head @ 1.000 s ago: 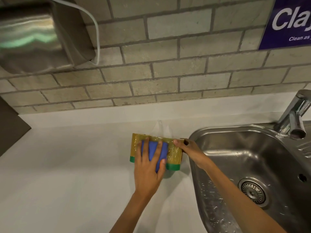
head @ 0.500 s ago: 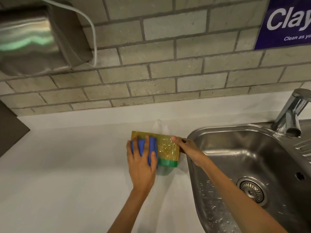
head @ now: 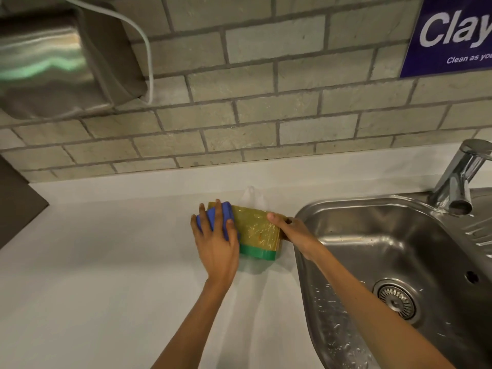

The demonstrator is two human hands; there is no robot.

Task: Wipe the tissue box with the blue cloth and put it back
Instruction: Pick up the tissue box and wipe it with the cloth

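Note:
The tissue box (head: 259, 234) is a gold pack with a green band along its near edge, lying on the white counter (head: 106, 275) just left of the sink. A white tissue (head: 250, 195) pokes out behind it. My left hand (head: 215, 243) presses the blue cloth (head: 214, 218) flat on the box's left end, fingers spread over the cloth. My right hand (head: 291, 231) grips the box's right end and steadies it at the sink's edge.
A steel sink (head: 386, 262) with a drain and a tap (head: 458, 177) lies at the right. A metal dispenser (head: 53, 62) with a white cable hangs on the brick wall at upper left. A purple sign (head: 452, 35) is at upper right.
My left hand has slid the blue cloth from the middle of the box to its left end. My right hand has kept its hold on the right end.

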